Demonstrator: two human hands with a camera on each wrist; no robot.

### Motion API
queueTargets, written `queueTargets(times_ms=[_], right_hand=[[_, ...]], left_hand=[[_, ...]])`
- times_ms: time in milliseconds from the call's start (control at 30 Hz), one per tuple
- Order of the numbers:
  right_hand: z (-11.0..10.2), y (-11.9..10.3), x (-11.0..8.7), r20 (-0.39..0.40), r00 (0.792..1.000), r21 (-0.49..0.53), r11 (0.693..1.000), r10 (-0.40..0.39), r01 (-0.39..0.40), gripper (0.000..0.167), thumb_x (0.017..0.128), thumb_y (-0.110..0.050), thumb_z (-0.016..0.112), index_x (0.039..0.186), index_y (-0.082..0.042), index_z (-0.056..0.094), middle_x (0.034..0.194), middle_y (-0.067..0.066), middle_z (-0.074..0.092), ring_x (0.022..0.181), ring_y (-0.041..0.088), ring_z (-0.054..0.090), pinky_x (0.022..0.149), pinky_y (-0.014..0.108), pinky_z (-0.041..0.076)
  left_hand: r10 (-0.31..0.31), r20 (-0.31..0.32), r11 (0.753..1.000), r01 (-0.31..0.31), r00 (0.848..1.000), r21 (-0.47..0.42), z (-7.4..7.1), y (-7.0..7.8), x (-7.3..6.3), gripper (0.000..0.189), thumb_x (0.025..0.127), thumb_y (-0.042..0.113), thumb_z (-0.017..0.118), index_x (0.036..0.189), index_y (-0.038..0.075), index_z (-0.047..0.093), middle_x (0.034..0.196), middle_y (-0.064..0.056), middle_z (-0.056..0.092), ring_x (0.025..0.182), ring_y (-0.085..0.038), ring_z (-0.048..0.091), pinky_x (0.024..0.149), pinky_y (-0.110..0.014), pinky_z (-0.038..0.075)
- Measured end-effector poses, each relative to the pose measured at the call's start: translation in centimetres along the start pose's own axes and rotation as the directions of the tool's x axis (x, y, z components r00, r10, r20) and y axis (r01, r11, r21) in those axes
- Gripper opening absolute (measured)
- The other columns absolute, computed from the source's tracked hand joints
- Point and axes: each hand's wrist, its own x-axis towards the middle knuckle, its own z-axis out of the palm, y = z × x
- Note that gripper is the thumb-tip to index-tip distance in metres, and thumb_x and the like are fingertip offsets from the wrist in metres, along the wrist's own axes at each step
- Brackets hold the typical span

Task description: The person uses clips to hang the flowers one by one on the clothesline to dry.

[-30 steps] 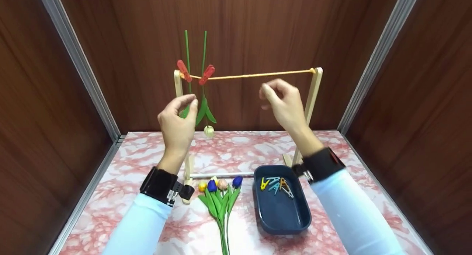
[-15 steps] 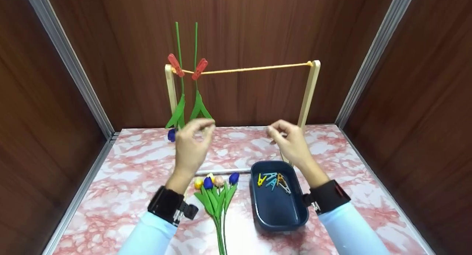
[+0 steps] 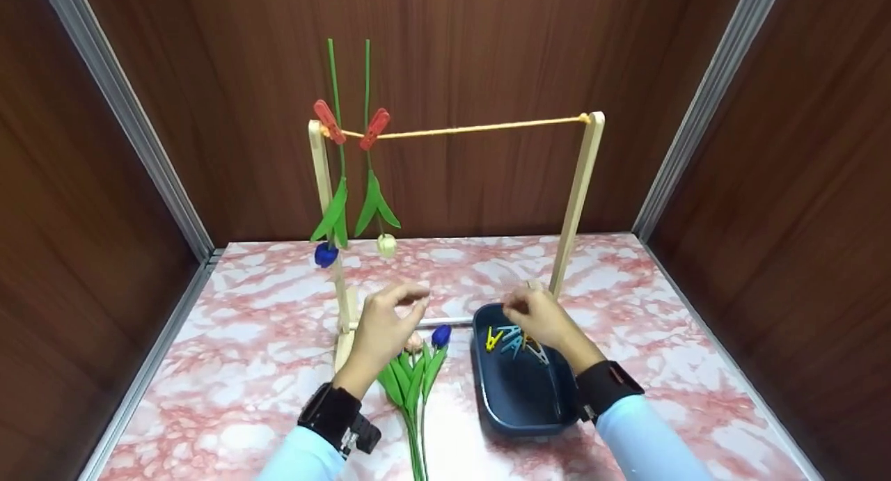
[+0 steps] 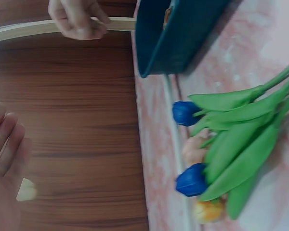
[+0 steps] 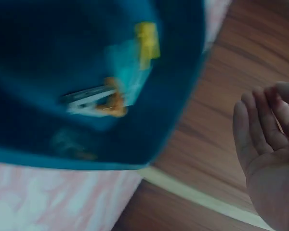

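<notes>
While the left hand (image 3: 385, 328), fingers loosely bent and empty, hovered above the smooth-leaved tulip bunch (image 3: 415, 381) on the marbled tabletop (image 3: 243, 356), the right hand (image 3: 546, 319), likewise empty and apart from it, was over the round-cornered blue bin (image 3: 527, 397) of clothespins (image 3: 493, 340). Two tulips (image 3: 376, 199) hung head-down, clipped by red pegs (image 3: 375, 129) to a twisted cord (image 3: 473, 129) between wooden posts (image 3: 577, 199).

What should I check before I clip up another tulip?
1. Red clips hold both hanging tulips on the line: ok.
2. Line bare to the right of those clips: ok.
3. Spare clips in the bin: ok.
4. Left hand holding a tulip: not ok; loose tulips lie on the table.
5. Right hand holding a clip: not ok, none visible there.
6. Clips' grip strength: cannot tell.
</notes>
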Motion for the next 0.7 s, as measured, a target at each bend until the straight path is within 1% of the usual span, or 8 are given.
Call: queueTargets(times_ms=[100,167,233,300,400,467,567,700], right_hand=[[0.5,1.3,-0.7,0.059,0.998,-0.099,0.995,0.001,0.005,0.007,0.09,0.003,0.075,0.088,-0.003,0.074,0.086,0.005,0.071,0.08,0.016,0.064,0.075,0.036,0.058],[0.8,2.0,-1.1,0.086,0.996,-0.17,0.984,-0.029,0.044,0.012,0.084,0.007,0.078,0.086,-0.003,0.072,0.085,0.007,0.071,0.08,0.019,0.066,0.074,0.039,0.06],[1.1,2.5,-1.4,0.113,0.99,-0.247,0.963,-0.085,0.111,0.016,0.077,0.011,0.08,0.085,-0.001,0.072,0.086,0.01,0.071,0.081,0.024,0.068,0.075,0.043,0.061],[1.3,2.8,-1.6,0.148,0.978,-0.327,0.925,-0.15,0.191,0.021,0.072,0.013,0.081,0.085,0.0,0.073,0.086,0.012,0.07,0.082,0.029,0.069,0.075,0.045,0.061],[1.6,3.3,-1.8,0.206,0.948,-0.423,0.851,-0.244,0.311,0.025,0.067,0.014,0.08,0.086,-0.001,0.074,0.085,0.012,0.07,0.082,0.033,0.069,0.075,0.045,0.061],[1.7,3.5,-1.8,0.232,0.932,-0.466,0.809,-0.279,0.358,0.027,0.065,0.014,0.08,0.086,-0.003,0.075,0.084,0.01,0.069,0.082,0.033,0.069,0.076,0.045,0.061],[1.8,3.7,-1.8,0.266,0.923,-0.509,0.773,-0.278,0.38,0.026,0.065,0.012,0.08,0.084,-0.006,0.075,0.084,0.009,0.068,0.082,0.033,0.068,0.077,0.046,0.059],[2.1,3.3,-1.7,0.323,0.918,-0.549,0.744,-0.231,0.381,0.03,0.065,0.01,0.084,0.088,-0.009,0.078,0.087,0.007,0.068,0.085,0.033,0.066,0.084,0.047,0.058]], left_hand=[[-0.028,0.044,1.0,0.028,0.999,-0.014,0.4,-0.5,-0.9,0.015,0.098,0.005,0.076,0.112,0.005,0.08,0.108,-0.007,0.08,0.099,-0.024,0.075,0.092,-0.041,0.063],[-0.042,0.077,0.999,0.044,0.996,-0.029,0.7,-0.8,-1.4,0.015,0.099,0.005,0.076,0.113,0.006,0.08,0.107,-0.006,0.08,0.098,-0.022,0.076,0.091,-0.039,0.063],[-0.054,0.098,0.997,0.058,0.994,-0.04,0.9,-1.0,-1.8,0.015,0.099,0.005,0.076,0.113,0.007,0.081,0.106,-0.004,0.08,0.097,-0.02,0.076,0.09,-0.037,0.064],[-0.062,0.115,0.997,0.068,0.991,-0.046,1.1,-1.2,-2.2,0.015,0.099,0.005,0.075,0.113,0.009,0.081,0.106,-0.004,0.08,0.095,-0.018,0.076,0.089,-0.034,0.063],[-0.07,0.114,0.996,0.076,0.991,-0.049,1.2,-1.4,-2.4,0.015,0.099,0.006,0.076,0.112,0.01,0.081,0.105,-0.003,0.08,0.095,-0.017,0.076,0.089,-0.035,0.063],[-0.071,0.112,0.996,0.077,0.991,-0.05,1.3,-1.4,-2.4,0.015,0.098,0.005,0.076,0.112,0.009,0.081,0.105,-0.003,0.08,0.095,-0.017,0.076,0.089,-0.035,0.063],[-0.07,0.112,0.996,0.076,0.991,-0.053,1.3,-1.5,-2.4,0.014,0.098,0.004,0.077,0.111,0.008,0.081,0.104,-0.004,0.081,0.094,-0.018,0.076,0.091,-0.037,0.063],[-0.076,0.112,0.996,0.082,0.991,-0.046,1.3,-1.7,-2.5,0.014,0.097,0.004,0.077,0.11,0.007,0.081,0.103,-0.005,0.081,0.094,-0.018,0.076,0.091,-0.037,0.063]])
